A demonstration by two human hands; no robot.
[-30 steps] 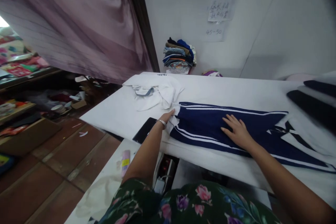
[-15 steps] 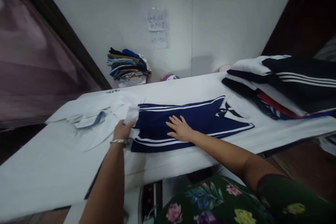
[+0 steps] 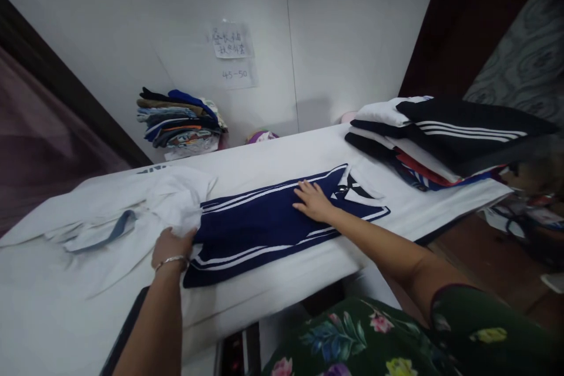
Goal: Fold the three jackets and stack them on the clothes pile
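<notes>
A navy polo shirt [image 3: 259,220] with white double stripes lies folded into a long strip on the white-covered table. Its white collar [image 3: 363,194] faces right, with dark fabric inside the neck. At the strip's left end, my left hand [image 3: 174,247] is closed on the shirt's white end; the fingertips are partly hidden. My right hand [image 3: 314,202] rests flat on the navy fabric near the collar, fingers spread. Beyond my left hand, bunched white cloth [image 3: 174,191] lies against that end of the shirt.
To the right is a pile of folded clothes [image 3: 458,129], with a black striped piece on top. Another clothes stack [image 3: 180,120] stands by the wall, below handwritten paper sheets [image 3: 232,44]. A white garment with a grey-blue strip [image 3: 103,235] lies at left on the table [image 3: 39,299].
My left hand has drawn the white end leftward and lowered it, and the white fabric is bunched. My right hand has slid toward the collar. The view has shifted right.
</notes>
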